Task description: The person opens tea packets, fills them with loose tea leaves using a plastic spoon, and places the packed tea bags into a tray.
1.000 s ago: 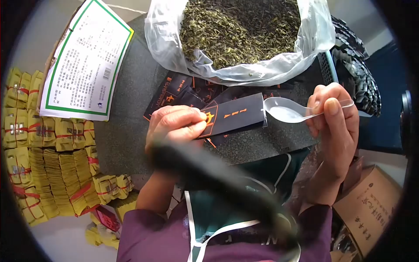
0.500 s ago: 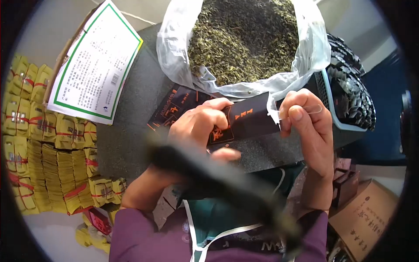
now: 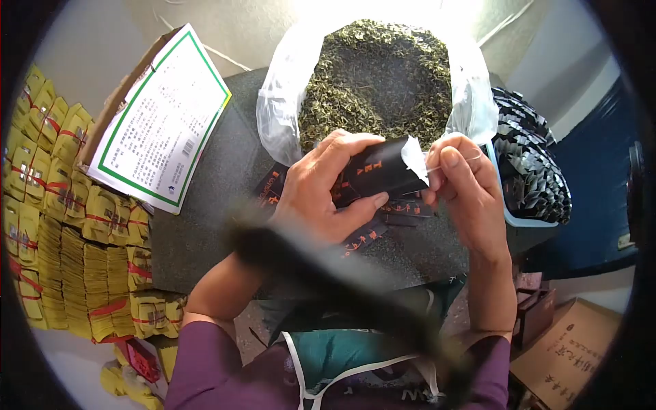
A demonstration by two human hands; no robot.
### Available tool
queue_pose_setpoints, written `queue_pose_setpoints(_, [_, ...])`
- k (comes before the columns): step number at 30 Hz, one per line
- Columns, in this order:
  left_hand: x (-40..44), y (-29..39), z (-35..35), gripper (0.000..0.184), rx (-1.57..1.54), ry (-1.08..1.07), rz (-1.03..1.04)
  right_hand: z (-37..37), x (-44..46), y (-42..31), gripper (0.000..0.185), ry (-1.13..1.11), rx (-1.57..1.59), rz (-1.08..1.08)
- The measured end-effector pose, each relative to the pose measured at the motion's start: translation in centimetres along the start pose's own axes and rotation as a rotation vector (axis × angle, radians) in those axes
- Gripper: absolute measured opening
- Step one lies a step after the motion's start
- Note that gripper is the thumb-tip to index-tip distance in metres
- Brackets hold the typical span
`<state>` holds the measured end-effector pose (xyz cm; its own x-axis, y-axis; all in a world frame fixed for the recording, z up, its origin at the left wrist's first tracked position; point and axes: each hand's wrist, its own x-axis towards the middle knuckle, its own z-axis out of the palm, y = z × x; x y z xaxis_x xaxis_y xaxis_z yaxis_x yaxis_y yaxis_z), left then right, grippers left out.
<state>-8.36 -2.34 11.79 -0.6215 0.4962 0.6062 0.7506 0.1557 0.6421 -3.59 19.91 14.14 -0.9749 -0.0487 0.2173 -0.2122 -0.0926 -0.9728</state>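
My left hand [image 3: 311, 181] is wrapped around a black packet [image 3: 376, 167] with orange lettering, which lies tilted with its white-lined mouth towards the right. At that mouth, my right hand [image 3: 468, 191] pinches a thin whitish strip [image 3: 471, 162]; its full shape is hidden by the fingers. Beneath the packet, several flat black packets [image 3: 406, 207] with orange print rest on the dark table [image 3: 205, 239]. Just beyond both hands stands a white plastic bag [image 3: 279, 109], its top spread wide, full of dried green leaves [image 3: 383, 82] that look like tea.
On the left, a carton [image 3: 160, 123] with a green-bordered label stands near stacked yellow packets [image 3: 61, 198] tied with red bands. A light-blue basket [image 3: 516, 215] of black packets is on the right. Lower right is a cardboard box [image 3: 567, 355]. A blurred dark bar [image 3: 342, 280] crosses the foreground.
The view has shifted, so more beyond the leaf bag shows. My left hand now wraps around the packet with its thumb along the lower edge. My right hand stays at its mouth.
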Motion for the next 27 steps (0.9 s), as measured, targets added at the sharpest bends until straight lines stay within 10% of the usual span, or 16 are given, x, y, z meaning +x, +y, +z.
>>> queue_pose_setpoints(7, [0.6,-0.8,0.6,0.048,0.034,0.039,-0.088,-0.3,1.3,-2.2,0.024,-0.081,-0.365,-0.134])
queue_pose_setpoints(21, [3.3,-3.8,-0.9,0.037,-0.143,0.183,-0.261,-3.0,6.3,-2.4,0.026,0.159,-0.072,0.005])
queue_pose_setpoints(27, [3.5,-4.6,-2.9,0.036,-0.064,0.256,-0.169,-4.6,9.8,0.1,0.026,0.076,-0.752,0.001])
